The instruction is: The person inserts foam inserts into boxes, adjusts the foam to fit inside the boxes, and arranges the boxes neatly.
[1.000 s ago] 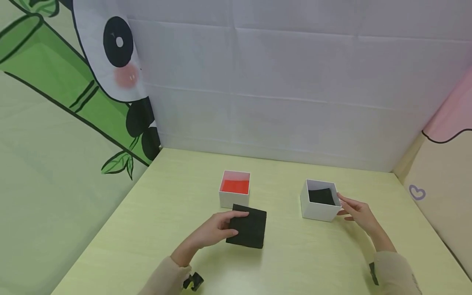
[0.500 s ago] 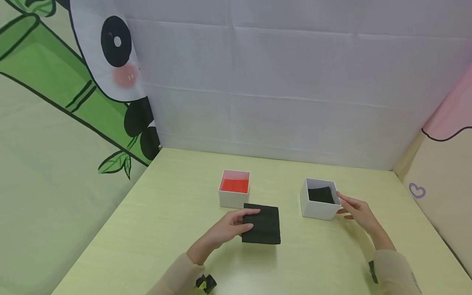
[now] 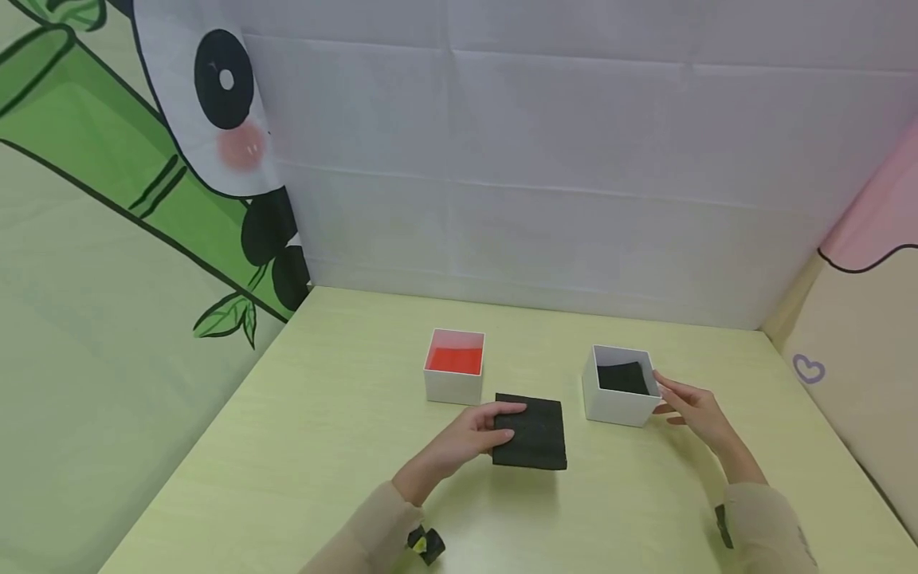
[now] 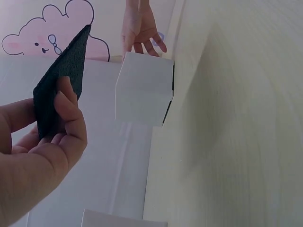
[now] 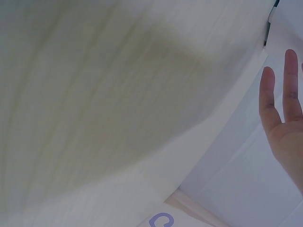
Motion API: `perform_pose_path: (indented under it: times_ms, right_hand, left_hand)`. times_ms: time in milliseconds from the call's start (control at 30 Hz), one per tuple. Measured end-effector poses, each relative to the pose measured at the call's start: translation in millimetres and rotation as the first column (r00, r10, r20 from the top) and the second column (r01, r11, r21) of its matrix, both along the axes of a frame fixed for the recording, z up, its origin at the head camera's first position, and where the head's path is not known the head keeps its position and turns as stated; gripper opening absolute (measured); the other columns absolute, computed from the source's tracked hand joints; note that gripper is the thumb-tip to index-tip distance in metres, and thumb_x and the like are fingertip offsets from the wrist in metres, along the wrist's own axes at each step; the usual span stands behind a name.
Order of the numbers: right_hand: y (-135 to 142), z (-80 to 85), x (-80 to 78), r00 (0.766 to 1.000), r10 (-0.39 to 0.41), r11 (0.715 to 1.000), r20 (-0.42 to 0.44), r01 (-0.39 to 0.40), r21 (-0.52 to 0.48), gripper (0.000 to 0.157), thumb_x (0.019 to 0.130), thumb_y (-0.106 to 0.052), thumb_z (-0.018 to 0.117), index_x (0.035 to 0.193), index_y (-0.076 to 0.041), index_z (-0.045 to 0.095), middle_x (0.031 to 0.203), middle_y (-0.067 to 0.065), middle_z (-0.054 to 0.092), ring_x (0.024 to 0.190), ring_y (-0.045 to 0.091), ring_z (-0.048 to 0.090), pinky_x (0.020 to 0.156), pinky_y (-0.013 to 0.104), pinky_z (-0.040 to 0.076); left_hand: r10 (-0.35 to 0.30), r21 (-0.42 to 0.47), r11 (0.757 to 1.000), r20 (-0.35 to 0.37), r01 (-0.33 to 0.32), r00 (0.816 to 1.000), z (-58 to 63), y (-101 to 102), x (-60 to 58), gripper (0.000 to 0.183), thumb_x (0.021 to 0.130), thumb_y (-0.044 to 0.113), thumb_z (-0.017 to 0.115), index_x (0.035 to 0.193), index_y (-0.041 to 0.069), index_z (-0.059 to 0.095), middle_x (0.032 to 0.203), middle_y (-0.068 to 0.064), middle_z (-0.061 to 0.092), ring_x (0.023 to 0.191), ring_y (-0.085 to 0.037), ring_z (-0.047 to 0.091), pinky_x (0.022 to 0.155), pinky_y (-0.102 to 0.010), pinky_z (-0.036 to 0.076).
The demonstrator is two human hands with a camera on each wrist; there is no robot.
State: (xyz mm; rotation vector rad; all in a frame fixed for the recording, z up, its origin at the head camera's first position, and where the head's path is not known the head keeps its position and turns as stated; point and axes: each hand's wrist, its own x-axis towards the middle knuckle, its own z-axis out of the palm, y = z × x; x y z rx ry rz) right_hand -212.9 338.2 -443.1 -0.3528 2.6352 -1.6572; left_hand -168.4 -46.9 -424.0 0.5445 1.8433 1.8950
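Note:
My left hand point(image 3: 462, 438) pinches a folded black cloth point(image 3: 534, 434) by its left edge, holding it above the table between the two boxes. The left wrist view shows the cloth point(image 4: 59, 71) nearly edge-on, with a rough, fuzzy face and fingers curled at its near side. On the right stands a white open-topped box point(image 3: 620, 406) with a black piece point(image 3: 622, 378) inside. My right hand point(image 3: 699, 410) touches that box's right side with loosely extended fingers. In the right wrist view, straight fingers of the right hand point(image 5: 289, 113) show at the right edge.
A second white box point(image 3: 453, 388), left of the first, contains a red piece point(image 3: 456, 360). Both boxes stand on a pale yellow table point(image 3: 323, 399). A white sheet point(image 3: 559, 175) hangs behind it, with printed cloth at the left and right sides.
My left hand has moved right with the black cloth, from in front of the red piece's box toward the right-hand box. The right hand stays at its box.

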Motion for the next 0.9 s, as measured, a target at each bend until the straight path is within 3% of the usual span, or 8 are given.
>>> perform_pose_path:
  times_ms: [200, 500, 900]
  right_hand:
    - [-1.1, -0.3, 0.0, 1.000, 0.006, 1.000, -0.008, -0.006, -0.011, 0.040, 0.094, -0.016, 0.048, 0.126, 0.005, 0.041, 0.101, -0.025, 0.055, 0.079, 0.021, 0.064, 0.064, 0.033, 0.051]
    - [-0.4, 0.1, 0.5, 1.000, 0.013, 1.000, -0.005, -0.013, -0.017, 0.040, 0.094, -0.016, 0.047, 0.127, 0.005, 0.040, 0.101, -0.025, 0.055, 0.080, 0.021, 0.064, 0.064, 0.033, 0.051]
    - [1.0, -1.0, 0.3, 1.000, -0.005, 1.000, 0.006, 0.005, 0.000, 0.042, 0.094, -0.019, 0.047, 0.128, 0.005, 0.039, 0.102, -0.024, 0.055, 0.081, 0.024, 0.063, 0.066, 0.035, 0.050]
  left_hand:
    - [0.032, -0.065, 0.997, -0.074, -0.037, 0.997, -0.1, 12.7, -8.7, 0.036, 0.086, 0.003, 0.057, 0.122, 0.008, 0.056, 0.082, -0.007, 0.056, 0.066, -0.013, 0.049, 0.059, -0.024, 0.041]
    - [0.081, -0.048, 0.995, -0.019, -0.082, 0.997, 0.1, 33.3, -22.2, 0.034, 0.085, 0.003, 0.059, 0.119, 0.006, 0.059, 0.101, -0.008, 0.061, 0.074, -0.015, 0.060, 0.066, -0.027, 0.049]
    - [0.167, -0.046, 0.984, -0.062, -0.170, 0.984, 0.2, 68.2, -42.8, 0.030, 0.080, 0.006, 0.065, 0.110, 0.006, 0.065, 0.088, -0.003, 0.062, 0.065, -0.012, 0.056, 0.059, -0.025, 0.048]
